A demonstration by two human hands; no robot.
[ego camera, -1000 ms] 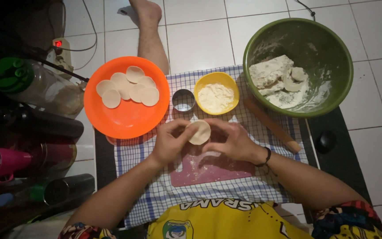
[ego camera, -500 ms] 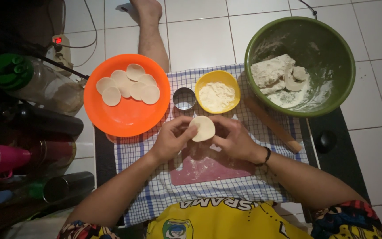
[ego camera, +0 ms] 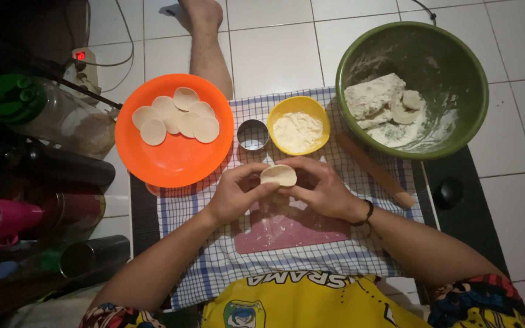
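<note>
Nearest the camera is a yellow apron (ego camera: pixel 311 304) with a printed band across its top edge and a round emblem below it, worn over patterned sleeves. Just beyond it lies a blue-and-white checked cloth (ego camera: pixel 214 267), and on the cloth a pink mat (ego camera: pixel 293 231) dusted with flour.

Above the far edge of that mat, both hands meet around a small pale dough round (ego camera: pixel 278 175). The left hand (ego camera: pixel 238 194) pinches its left edge between thumb and curled fingers; the right hand (ego camera: pixel 320 191), a dark band at its wrist, closes on the right edge the same way. The round is held off the mat, folded slightly between the fingertips.

Beyond the dough round, on the cloth, stand a small metal ring cutter (ego camera: pixel 253 134) and, just right of it, a yellow bowl (ego camera: pixel 281 112) of flour. Left of the cutter sits an orange plate (ego camera: pixel 171 164) bearing several flat dough discs (ego camera: pixel 177 115). Right of the yellow bowl a wooden rolling pin (ego camera: pixel 375 173) lies aslant, and past it a large green bowl (ego camera: pixel 360 54) holds lumps of dough (ego camera: pixel 375 97).

Far left of the orange plate, in shadow, are a clear jar with a green lid (ego camera: pixel 13 100), a pink cup (ego camera: pixel 4 218) and a dark metal flask (ego camera: pixel 92 255). A bare leg (ego camera: pixel 205 54) stretches over the white tiles beyond the cloth.
</note>
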